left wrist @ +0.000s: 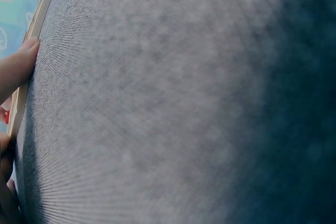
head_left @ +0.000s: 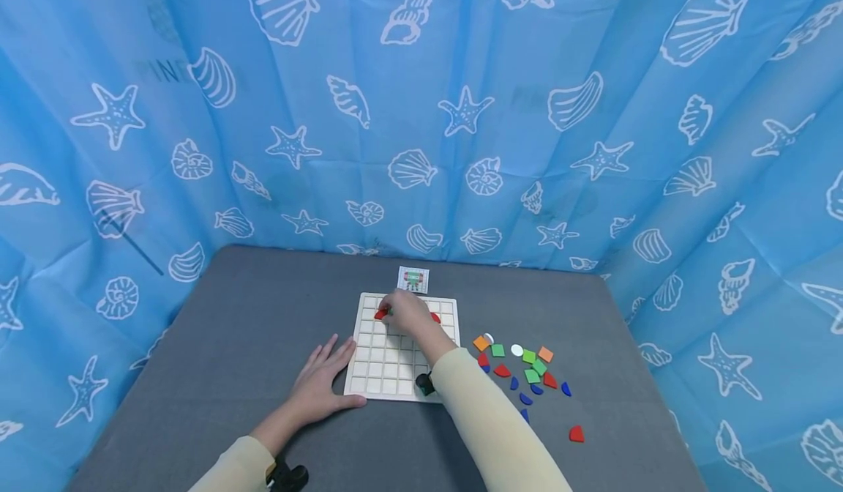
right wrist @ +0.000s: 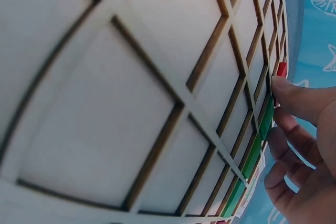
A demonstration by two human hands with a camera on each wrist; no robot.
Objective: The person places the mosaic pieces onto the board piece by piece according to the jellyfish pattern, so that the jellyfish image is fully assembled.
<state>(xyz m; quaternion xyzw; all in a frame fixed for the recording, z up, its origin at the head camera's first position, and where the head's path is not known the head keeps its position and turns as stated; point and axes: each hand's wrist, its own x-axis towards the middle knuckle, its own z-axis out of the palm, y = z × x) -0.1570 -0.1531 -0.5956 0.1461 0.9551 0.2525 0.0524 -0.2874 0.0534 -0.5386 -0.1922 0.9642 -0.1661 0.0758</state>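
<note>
Red piece (head_left: 380,315) is sitting in the board's (head_left: 369,386) far row, mid-table (head_left: 230,331); our right hand (head_left: 406,312) is pinching it with curled fingertips (right wrist: 294,98); our left hand (head_left: 320,382) is lying flat, fingers straight, against the board's left edge; loose pieces (head_left: 527,371) are waiting off to the right.

The right hand (head_left: 405,313) hides the grid board's (head_left: 369,375) far cells
</note>
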